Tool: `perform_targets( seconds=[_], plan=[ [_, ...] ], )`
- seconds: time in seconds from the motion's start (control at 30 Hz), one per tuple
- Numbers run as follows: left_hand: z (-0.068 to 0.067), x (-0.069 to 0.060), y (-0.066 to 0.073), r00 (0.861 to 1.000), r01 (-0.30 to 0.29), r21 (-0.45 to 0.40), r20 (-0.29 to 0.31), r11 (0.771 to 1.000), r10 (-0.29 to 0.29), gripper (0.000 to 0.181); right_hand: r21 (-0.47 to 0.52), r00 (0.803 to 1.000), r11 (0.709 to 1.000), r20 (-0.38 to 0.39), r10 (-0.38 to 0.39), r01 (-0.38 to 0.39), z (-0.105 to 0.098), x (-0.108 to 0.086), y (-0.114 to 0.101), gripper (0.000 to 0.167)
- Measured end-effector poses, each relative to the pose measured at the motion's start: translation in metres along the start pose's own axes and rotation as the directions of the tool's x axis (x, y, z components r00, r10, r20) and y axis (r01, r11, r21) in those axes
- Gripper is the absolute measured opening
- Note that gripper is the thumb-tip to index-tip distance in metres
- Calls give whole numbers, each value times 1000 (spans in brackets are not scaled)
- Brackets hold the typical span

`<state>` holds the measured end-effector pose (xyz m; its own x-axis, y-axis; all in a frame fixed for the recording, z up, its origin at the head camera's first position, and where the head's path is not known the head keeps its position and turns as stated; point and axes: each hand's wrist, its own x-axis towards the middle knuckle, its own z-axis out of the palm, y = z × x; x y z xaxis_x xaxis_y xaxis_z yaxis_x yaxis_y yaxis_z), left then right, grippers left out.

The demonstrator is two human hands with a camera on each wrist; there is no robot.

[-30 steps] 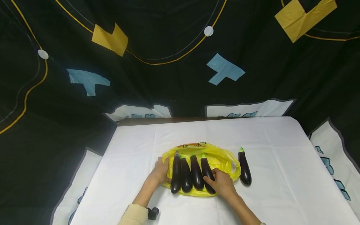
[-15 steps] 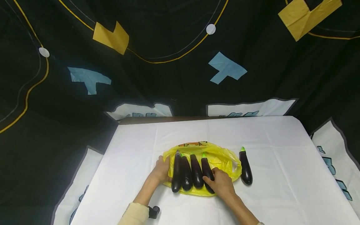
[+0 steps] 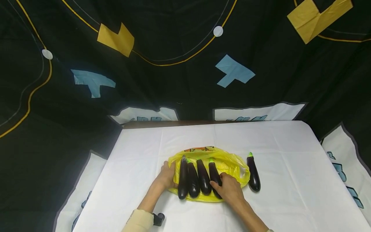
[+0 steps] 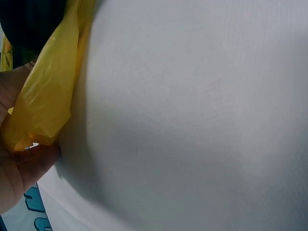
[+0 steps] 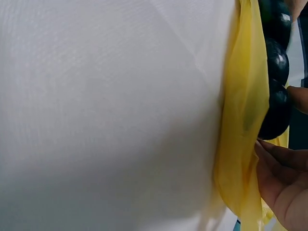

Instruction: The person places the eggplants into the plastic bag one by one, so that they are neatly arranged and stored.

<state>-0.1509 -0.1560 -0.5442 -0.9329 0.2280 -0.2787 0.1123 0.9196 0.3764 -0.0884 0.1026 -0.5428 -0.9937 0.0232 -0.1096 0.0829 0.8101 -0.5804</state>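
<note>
Several dark purple eggplants (image 3: 204, 177) lie side by side on an opened yellow plastic bag (image 3: 232, 161) on the white table. My left hand (image 3: 166, 175) grips the bag's left edge, beside the leftmost eggplant (image 3: 183, 178). In the left wrist view, yellow plastic (image 4: 48, 91) runs between the thumb and fingers of that hand. My right hand (image 3: 230, 188) holds the rightmost eggplant on the bag (image 3: 214, 175) by its lower part. The right wrist view has the right thumb (image 5: 297, 97) against this eggplant (image 5: 275, 113), with the fingers on its other side.
One more eggplant (image 3: 253, 174) lies on the table just right of the bag, its green stem end pointing away. White cloth covers the table (image 3: 290, 154). Behind it hangs a black curtain (image 3: 174, 90) with yellow and blue shapes.
</note>
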Motion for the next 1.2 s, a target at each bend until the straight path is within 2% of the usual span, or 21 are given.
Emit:
perform_targets(
  seconds=[0.23, 0.47, 0.77, 1.0, 1.2],
  plan=[
    [0, 0, 0, 1000, 9, -2, 7, 1000, -9, 110, -20, 1000, 1000, -21, -7, 6, -9, -1, -1, 55],
    [0, 1, 1, 1000, 3, 5, -2, 1000, -3, 109, -17, 996, 999, -73, -52, 51, -18, -4, -3, 46],
    [0, -1, 1, 1000, 0, -18, -7, 1000, 0, 111, 76, 988, 995, -141, -61, 72, -42, -11, -8, 38],
    [1, -2, 0, 1000, -2, -8, -7, 1000, 2, 112, 172, 984, 983, -177, -27, 58, -77, -18, -3, 37],
    [2, -1, -1, 1000, 0, -3, -6, 1000, 0, 112, 182, 981, 982, -175, 80, -48, -107, -20, 16, 46]
  ],
)
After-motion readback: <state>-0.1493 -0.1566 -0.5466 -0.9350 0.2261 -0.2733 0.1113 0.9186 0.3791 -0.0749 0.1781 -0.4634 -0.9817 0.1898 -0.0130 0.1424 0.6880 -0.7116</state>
